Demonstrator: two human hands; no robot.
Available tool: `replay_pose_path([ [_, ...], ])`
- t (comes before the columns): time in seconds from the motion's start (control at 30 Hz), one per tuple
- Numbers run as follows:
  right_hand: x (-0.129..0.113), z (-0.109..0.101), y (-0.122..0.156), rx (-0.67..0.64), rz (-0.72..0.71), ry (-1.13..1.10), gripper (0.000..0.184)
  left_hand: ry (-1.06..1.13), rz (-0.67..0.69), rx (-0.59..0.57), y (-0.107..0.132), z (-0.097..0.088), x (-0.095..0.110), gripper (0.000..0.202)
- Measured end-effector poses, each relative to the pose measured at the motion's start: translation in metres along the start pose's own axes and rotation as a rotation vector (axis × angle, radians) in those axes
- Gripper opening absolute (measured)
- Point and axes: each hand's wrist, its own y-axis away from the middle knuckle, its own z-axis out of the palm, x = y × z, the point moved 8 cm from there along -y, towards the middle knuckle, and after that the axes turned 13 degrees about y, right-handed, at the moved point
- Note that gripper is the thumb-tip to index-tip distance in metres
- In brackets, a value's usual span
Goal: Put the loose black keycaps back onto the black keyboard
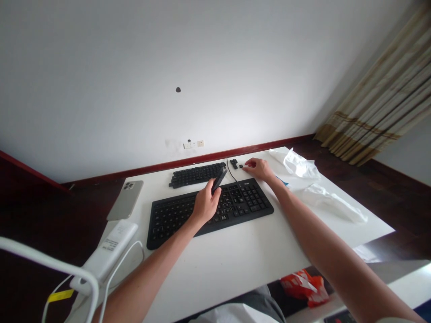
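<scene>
Head view: the left hand (206, 205) closes its fingers (215, 194) around a slim black object (219, 179) tilted up-right above the keyboard (247, 202), while the right hand (257, 169), fingers (247, 165) loosely extended and empty, lies nearer the small black keys (234, 163) on the worktop (235, 269).

Our left forearm (158, 255) and right forearm (313, 224) are bare and reach forward, converging from the lower corners of the view. Our left hand (207, 205) stands up on its edge, its fingers curled closed and the wrist slightly bent. Our right hand (256, 169) lies palm down, farther forward, with the right fingers (247, 164) extended together and pointing inward.
</scene>
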Motion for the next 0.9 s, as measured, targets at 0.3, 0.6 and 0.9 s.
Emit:
replay_pose_path([
  [0.3,-0.017,0.003,0.003,0.002,-0.008,0.054,0.023,0.003,0.0,-0.013,0.0,0.001,0.001,0.033],
  [0.6,-0.018,0.008,-0.003,0.029,-0.045,0.067,0.025,0.0,-0.005,-0.014,-0.001,0.002,0.0,0.033],
  [0.9,-0.018,0.01,-0.005,0.032,-0.014,0.084,0.021,-0.031,-0.003,-0.012,-0.001,0.002,-0.001,0.031],
])
